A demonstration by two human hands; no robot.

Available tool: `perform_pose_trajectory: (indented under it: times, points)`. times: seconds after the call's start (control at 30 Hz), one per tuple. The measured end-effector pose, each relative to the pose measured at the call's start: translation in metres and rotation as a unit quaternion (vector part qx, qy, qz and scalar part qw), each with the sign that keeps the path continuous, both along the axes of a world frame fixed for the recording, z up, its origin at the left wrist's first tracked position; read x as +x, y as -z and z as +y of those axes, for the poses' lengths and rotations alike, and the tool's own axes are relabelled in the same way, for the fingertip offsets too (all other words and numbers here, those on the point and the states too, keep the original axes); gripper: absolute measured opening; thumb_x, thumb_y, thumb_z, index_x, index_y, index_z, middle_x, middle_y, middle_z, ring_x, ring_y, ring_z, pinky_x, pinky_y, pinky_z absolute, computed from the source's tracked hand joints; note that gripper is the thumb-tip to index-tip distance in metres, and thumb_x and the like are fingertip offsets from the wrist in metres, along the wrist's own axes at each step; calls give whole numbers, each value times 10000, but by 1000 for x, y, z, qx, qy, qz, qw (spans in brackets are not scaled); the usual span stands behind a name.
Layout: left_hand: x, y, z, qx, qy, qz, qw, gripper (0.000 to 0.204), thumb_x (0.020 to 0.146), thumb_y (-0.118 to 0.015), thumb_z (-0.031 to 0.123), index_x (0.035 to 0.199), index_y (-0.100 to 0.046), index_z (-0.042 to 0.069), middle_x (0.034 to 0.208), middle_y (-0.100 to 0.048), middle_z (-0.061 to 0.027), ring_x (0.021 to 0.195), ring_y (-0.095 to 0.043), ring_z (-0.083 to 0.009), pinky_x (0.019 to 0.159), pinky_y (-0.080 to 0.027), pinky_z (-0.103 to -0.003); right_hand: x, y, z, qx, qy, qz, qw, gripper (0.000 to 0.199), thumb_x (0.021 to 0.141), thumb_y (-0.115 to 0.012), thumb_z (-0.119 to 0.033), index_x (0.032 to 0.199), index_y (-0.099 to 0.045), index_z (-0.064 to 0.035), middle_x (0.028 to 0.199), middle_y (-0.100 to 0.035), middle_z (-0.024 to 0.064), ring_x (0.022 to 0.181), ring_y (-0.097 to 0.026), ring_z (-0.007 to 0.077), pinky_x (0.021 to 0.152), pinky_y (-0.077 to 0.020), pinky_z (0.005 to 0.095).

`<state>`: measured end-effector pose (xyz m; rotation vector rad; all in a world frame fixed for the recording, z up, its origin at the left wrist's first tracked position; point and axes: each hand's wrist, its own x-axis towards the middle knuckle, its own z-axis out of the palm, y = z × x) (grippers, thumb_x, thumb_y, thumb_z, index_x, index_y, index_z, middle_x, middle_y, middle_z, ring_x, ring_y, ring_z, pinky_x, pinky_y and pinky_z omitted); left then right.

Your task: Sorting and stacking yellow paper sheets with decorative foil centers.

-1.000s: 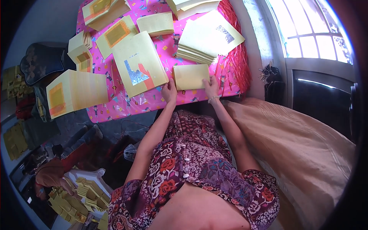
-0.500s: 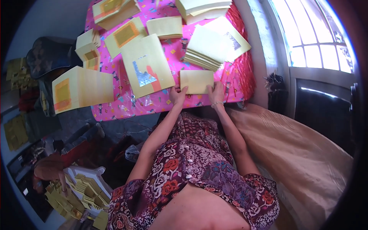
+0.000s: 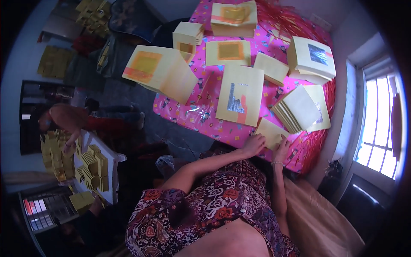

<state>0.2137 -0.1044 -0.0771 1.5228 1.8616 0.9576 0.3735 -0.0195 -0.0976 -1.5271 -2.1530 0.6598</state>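
Note:
A small pale-yellow folded paper (image 3: 269,131) lies at the near edge of the pink table. My left hand (image 3: 254,145) grips its left side with curled fingers, while my right hand (image 3: 281,150), a bracelet at its wrist, pinches the right side. Just beyond is a large yellow sheet (image 3: 248,88) with a silver and red-orange patch. To its right, a fanned stack of folded yellow papers (image 3: 299,107) rests partly over another sheet (image 3: 323,107) with a silver patch. The fingertips under the paper are partly hidden.
The pink patterned table cover (image 3: 201,124) carries several more yellow paper stacks, one (image 3: 158,70) at the left edge. Red shiny fringe (image 3: 314,150) hangs along the right side. A chair (image 3: 135,23) stands beyond. At left, a person (image 3: 68,120) works beside a white table (image 3: 112,167) of yellow papers.
My view has swung left, so the table now sits further right and appears turned. Both hands still hold the small folded paper at its sides. More of the person at left shows.

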Motion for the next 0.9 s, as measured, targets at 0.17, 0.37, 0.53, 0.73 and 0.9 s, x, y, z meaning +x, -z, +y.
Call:
perform_pose_trajectory:
  times: [0.17, 0.37, 0.53, 0.73, 0.9]
  points:
    - [-8, 37, 22, -8, 62, 64, 996, 319, 725, -745, 105, 950, -521, 72, 970, -504, -134, 891, -547, -337, 739, -475, -428, -2, 15, 10, -27, -55, -65, 996, 579, 772, -616, 5, 1324, -469, -86, 1059, -510, 198, 959, -544, 377, 809, -481, 446]
    - [-29, 42, 30, -13, 58, -10, 998, 384, 635, -781, 107, 921, -528, 70, 963, -512, -140, 927, -526, -350, 759, -467, -446, -16, -5, 14, -35, -96, -45, 994, 757, 765, -773, -166, 1392, -376, -13, 1132, -470, 251, 999, -521, 417, 849, -467, 455]
    - [-20, 75, 42, -11, 113, 87, 990, 398, 585, -758, 116, 915, -546, 45, 967, -544, -142, 956, -531, -337, 819, -462, -450, -17, 1, 18, -33, -93, -77, 992, 827, 735, -798, -119, 1415, -345, 8, 1152, -456, 247, 1027, -522, 423, 889, -465, 450]
    - [8, 71, 35, -85, 49, 141, 985, 423, 607, -717, 104, 985, -551, 11, 1047, -537, -187, 1013, -518, -386, 864, -460, -441, -13, -12, 17, -71, -123, -102, 985, 828, 760, -773, -91, 1432, -298, 7, 1141, -450, 246, 1033, -532, 433, 882, -471, 455]
    - [14, 46, 44, -55, 34, 28, 998, 318, 643, -643, 35, 913, -478, 8, 1015, -484, -212, 1013, -510, -406, 827, -466, -453, 3, -11, 32, -53, -133, -130, 981, 799, 765, -773, -130, 1407, -317, 7, 1180, -442, 273, 1076, -507, 455, 894, -470, 467]
